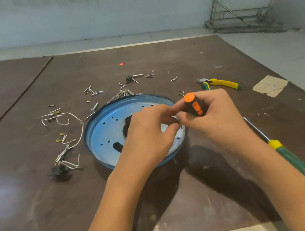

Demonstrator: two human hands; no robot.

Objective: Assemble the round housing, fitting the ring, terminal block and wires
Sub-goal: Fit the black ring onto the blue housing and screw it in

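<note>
While your right hand (213, 119) wraps round the stubby orange-and-black screwdriver (194, 106), holding it handle-up and tilted, your left hand (148, 132) reaches across the blue round housing (105, 129) with its fingertips drawn together just beside the screwdriver's lower end. Whether those fingertips pinch a small part or only touch it, I cannot tell; the spot is too small and partly hidden.

You have the housing lying flat at the middle of the brown table (39, 194), open side up, and both hands meet over its right rim. A dark shape inside it is mostly covered by your left hand.

Left of the housing lie loose white wires (73, 118), and nearer to you on that side sits a small black block (59, 170) with short wires attached. Screws (92, 92) are scattered on the far side, along with one thicker bolt (94, 106). To your right rest yellow-and-green pliers (223, 83), a long green-handled screwdriver (294, 162) and a scrap of cardboard (269, 85).
</note>
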